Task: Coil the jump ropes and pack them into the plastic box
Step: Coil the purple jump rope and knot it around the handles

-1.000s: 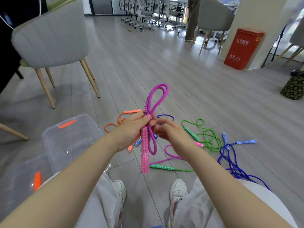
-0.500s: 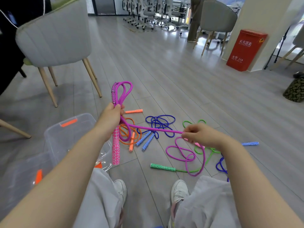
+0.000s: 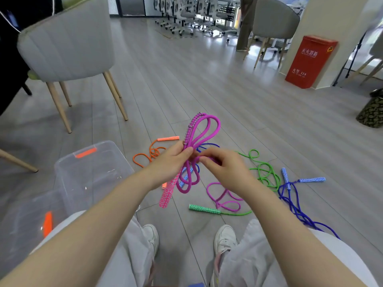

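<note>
My left hand (image 3: 170, 162) grips a bundle of the magenta jump rope (image 3: 204, 126), whose loops stick up above my fist and hang below it, with the pink patterned handle (image 3: 168, 192) dangling. My right hand (image 3: 223, 168) pinches the same rope right beside the left. The rope's loose tail (image 3: 224, 200) lies coiled on the floor under my right wrist. The clear plastic box (image 3: 91, 172) with orange clips stands on the floor at my left.
Orange (image 3: 152, 152), green (image 3: 263, 172) and blue (image 3: 294, 201) jump ropes lie loose on the grey floor ahead. A grey chair (image 3: 68, 42) stands at the left, a red cabinet (image 3: 310, 61) far right. My feet in white shoes show below.
My right hand, which had drawn the rope out to the right, has come back to the left hand with a new loop. The bundle has moved right, toward the middle.
</note>
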Demonstrator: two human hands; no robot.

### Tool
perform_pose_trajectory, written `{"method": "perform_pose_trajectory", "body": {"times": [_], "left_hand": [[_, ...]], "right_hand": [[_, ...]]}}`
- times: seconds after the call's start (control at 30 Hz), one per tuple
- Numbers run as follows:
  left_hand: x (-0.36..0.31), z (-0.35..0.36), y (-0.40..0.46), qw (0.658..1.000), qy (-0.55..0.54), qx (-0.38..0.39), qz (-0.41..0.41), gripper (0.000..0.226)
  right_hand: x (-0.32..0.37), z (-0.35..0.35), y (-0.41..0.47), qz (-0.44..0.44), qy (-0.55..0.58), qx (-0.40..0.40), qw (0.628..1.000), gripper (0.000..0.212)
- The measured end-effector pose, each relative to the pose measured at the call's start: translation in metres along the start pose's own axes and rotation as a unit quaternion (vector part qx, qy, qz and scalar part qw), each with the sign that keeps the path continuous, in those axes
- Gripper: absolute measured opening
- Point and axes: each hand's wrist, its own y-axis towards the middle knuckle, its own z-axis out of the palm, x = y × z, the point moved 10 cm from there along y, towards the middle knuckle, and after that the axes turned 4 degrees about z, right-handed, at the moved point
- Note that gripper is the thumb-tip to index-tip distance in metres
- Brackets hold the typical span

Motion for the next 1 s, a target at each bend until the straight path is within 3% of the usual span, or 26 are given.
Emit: {"method": "perform_pose_trajectory", "body": {"times": [0.17, 0.3, 0.43, 0.67, 0.8, 1.0], "left_hand": [[-0.006, 0.011, -0.002, 0.999, -0.042, 0.013, 0.021, 0.018], [-0.004, 0.017, -0.002, 0.998, -0.047, 0.037, 0.022, 0.019], [-0.004, 0.021, -0.002, 0.997, -0.041, 0.067, 0.025, 0.019], [0.013, 0.025, -0.002, 0.987, 0.093, 0.131, 0.003, 0.015], [0.013, 0.013, 0.003, 0.981, 0.164, 0.103, 0.008, 0.017], [0.013, -0.029, 0.014, 0.982, 0.187, 0.003, 0.007, 0.016]], "right_hand": [[0.002, 0.008, -0.004, 0.04, 0.066, 0.02, 0.997, 0.005], [0.008, 0.007, -0.007, 0.052, 0.155, 0.027, 0.986, 0.011], [0.005, 0.001, -0.005, 0.048, 0.116, -0.001, 0.992, 0.009], [-0.013, -0.004, -0.003, 0.066, -0.02, -0.008, 0.998, 0.025], [-0.02, -0.017, -0.003, 0.092, -0.04, -0.004, 0.995, 0.03], [-0.04, -0.051, -0.002, 0.116, 0.012, 0.019, 0.993, 0.012]]}}
